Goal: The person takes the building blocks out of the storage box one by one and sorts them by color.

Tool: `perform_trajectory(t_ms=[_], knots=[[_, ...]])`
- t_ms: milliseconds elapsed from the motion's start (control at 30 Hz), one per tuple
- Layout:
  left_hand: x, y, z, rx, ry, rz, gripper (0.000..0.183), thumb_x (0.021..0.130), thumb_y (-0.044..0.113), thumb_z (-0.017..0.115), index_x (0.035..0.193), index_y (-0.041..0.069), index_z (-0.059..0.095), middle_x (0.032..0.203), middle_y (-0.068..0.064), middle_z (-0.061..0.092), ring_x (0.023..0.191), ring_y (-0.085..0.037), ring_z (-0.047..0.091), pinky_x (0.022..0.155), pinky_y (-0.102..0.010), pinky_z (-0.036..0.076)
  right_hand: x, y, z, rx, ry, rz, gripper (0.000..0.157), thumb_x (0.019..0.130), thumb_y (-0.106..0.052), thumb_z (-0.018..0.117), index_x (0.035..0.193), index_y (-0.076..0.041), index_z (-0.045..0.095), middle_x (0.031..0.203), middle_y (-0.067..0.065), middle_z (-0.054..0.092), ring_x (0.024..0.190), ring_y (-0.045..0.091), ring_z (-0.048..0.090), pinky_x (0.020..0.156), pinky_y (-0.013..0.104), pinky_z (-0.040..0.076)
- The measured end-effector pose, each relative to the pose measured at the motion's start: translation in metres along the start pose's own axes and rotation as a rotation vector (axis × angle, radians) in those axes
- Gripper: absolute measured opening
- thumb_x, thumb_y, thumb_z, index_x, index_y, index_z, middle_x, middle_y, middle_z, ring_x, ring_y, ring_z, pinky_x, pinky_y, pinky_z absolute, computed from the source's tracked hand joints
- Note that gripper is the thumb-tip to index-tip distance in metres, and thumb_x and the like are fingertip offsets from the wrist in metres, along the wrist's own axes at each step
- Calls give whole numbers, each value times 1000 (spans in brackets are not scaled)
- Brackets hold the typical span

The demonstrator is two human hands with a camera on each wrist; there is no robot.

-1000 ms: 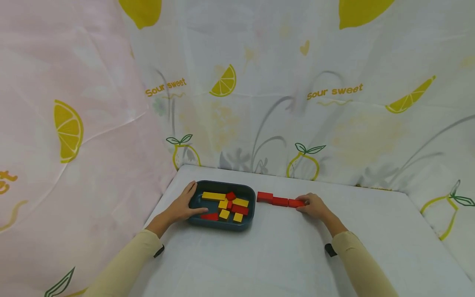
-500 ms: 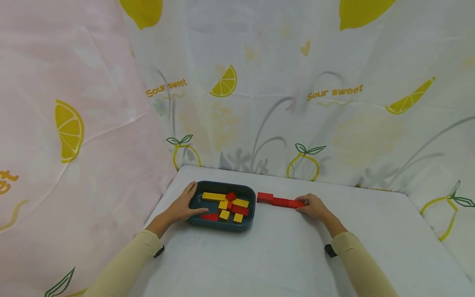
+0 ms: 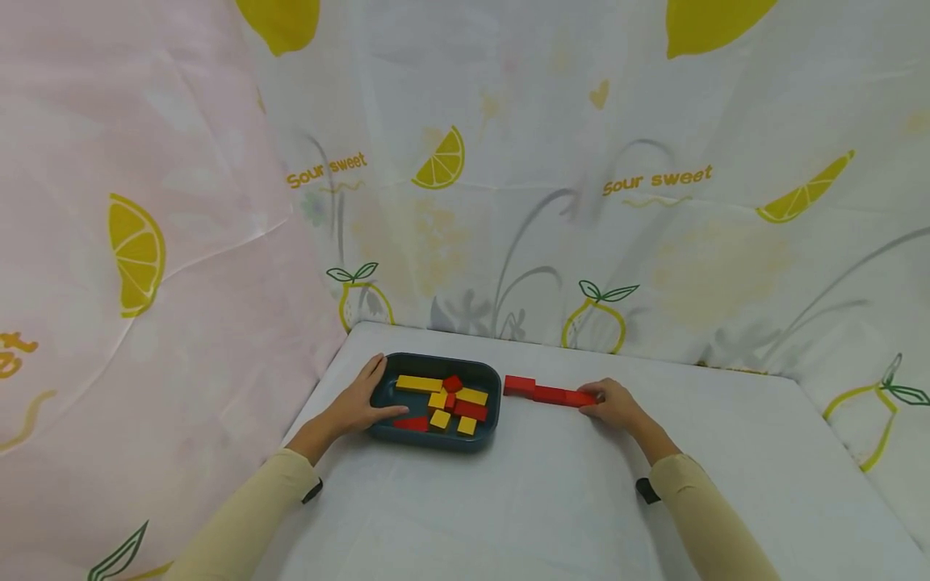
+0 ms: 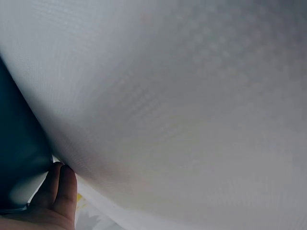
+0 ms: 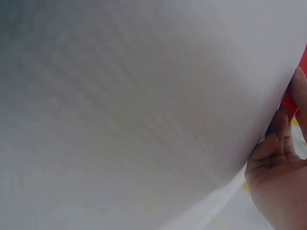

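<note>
My left hand (image 3: 358, 403) grips the left end of a dark blue-green tray (image 3: 436, 442), its thumb reaching over the rim. The left wrist view shows fingers (image 4: 66, 191) against the tray's outer wall (image 4: 19, 129). Right of the tray, three red blocks lie in a row: a thicker left block (image 3: 519, 386), a middle block (image 3: 549, 394) and a right block (image 3: 577, 399). My right hand (image 3: 613, 402) pinches the right block by its right end. In the right wrist view, the thumb and fingers hold that red block (image 5: 289, 103), mostly hidden at the frame's edge.
Inside the tray lie several yellow and red blocks, among them a long yellow block (image 3: 419, 385) and a red piece (image 3: 412, 424) near the thumb. A white cloth (image 3: 552, 500) covers the table. Lemon-printed curtains (image 3: 508, 202) hang behind and at the sides.
My right hand has slid the right red block slightly left, so the small gap to the middle block has closed. The left hand and tray have stayed in place.
</note>
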State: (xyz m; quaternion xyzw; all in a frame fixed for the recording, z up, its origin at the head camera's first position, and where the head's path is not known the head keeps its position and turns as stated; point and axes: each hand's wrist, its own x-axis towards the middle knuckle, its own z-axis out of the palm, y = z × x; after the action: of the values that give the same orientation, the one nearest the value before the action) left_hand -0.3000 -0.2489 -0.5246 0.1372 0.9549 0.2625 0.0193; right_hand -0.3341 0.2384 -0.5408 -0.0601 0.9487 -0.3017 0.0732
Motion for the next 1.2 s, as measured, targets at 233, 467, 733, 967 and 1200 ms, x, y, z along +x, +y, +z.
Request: perform_trajectory(t_ms=[233, 467, 733, 967, 1200], knots=[[-2, -1, 0, 3, 0, -1, 116, 68, 71, 61, 150, 12, 4, 156, -8, 1, 140, -32, 17, 108, -56, 25, -1, -3, 1, 19, -10, 2, 36, 78, -18, 72, 113, -9, 65, 105, 11, 56, 90, 23, 49, 74, 34, 44], [-2, -2, -1, 3, -6, -8, 114, 70, 70, 61, 150, 12, 4, 156, -8, 1, 140, -32, 17, 107, -57, 25, -2, -4, 2, 19, -17, 4, 38, 79, -18, 71, 115, -10, 64, 105, 11, 56, 89, 23, 49, 73, 33, 45], [1, -1, -1, -1, -13, 2, 115, 69, 71, 61, 150, 14, 3, 156, -7, -1, 140, -32, 17, 107, -56, 26, -2, -2, -7, 35, -80, 20, 62, 78, -26, 73, 133, -13, 47, 121, 15, 51, 102, 26, 49, 83, 41, 47], [2, -1, 3, -4, -25, 10, 117, 68, 73, 60, 149, 11, 3, 156, -8, 0, 141, -31, 16, 107, -55, 26, -7, -16, -32, 28, -78, -14, 85, 73, -26, 78, 142, -13, 30, 127, 24, 40, 99, 29, 56, 78, 40, 53], [0, 0, 0, -11, -3, 3, 115, 68, 72, 60, 150, 13, 5, 156, -5, 0, 140, -31, 18, 107, -55, 27, 1, -73, -34, 28, 81, -279, 71, 75, -27, 77, 137, -20, 42, 126, 18, 45, 93, 25, 57, 72, 32, 53]])
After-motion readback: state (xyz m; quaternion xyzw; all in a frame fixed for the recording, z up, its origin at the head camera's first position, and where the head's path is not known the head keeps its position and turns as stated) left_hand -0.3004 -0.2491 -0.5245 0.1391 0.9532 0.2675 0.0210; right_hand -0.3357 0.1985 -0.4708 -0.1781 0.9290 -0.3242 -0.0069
